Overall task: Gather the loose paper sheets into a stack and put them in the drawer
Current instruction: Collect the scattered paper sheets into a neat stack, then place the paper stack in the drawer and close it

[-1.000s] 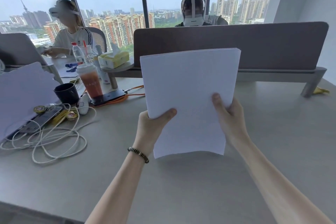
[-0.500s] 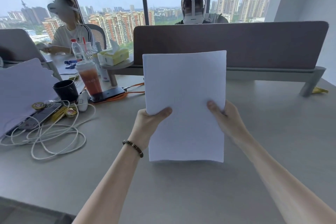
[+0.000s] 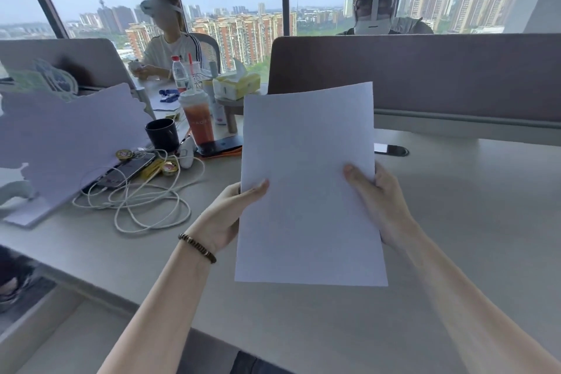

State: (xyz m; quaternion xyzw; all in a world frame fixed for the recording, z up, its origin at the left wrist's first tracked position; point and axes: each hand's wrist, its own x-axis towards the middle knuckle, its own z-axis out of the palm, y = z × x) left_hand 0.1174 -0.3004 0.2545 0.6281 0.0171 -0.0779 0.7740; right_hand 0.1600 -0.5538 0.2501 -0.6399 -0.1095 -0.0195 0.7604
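Desk (image 3: 455,222) takes up most of the view, grey divider panel (image 3: 425,76) at the back. Paper stack (image 3: 306,185) held upright above the desk, centre of view, edges look squared. Left hand (image 3: 226,215) pinches its left edge, thumb on the front. Right hand (image 3: 379,203) grips the right edge, thumb on the front; the other fingers of both hands are behind the sheets, not visible.

Step, as I read it: gathering is finished, stowing not started. Next needs the drawer located and opened, so one hand probably has to let go.

Clutter at left: white cable (image 3: 145,206), black mug (image 3: 161,133), iced drink cup (image 3: 197,118).

Hidden: no drawer in view. Sheet count unreadable. Can't tell if the bottom edge touches the desk.
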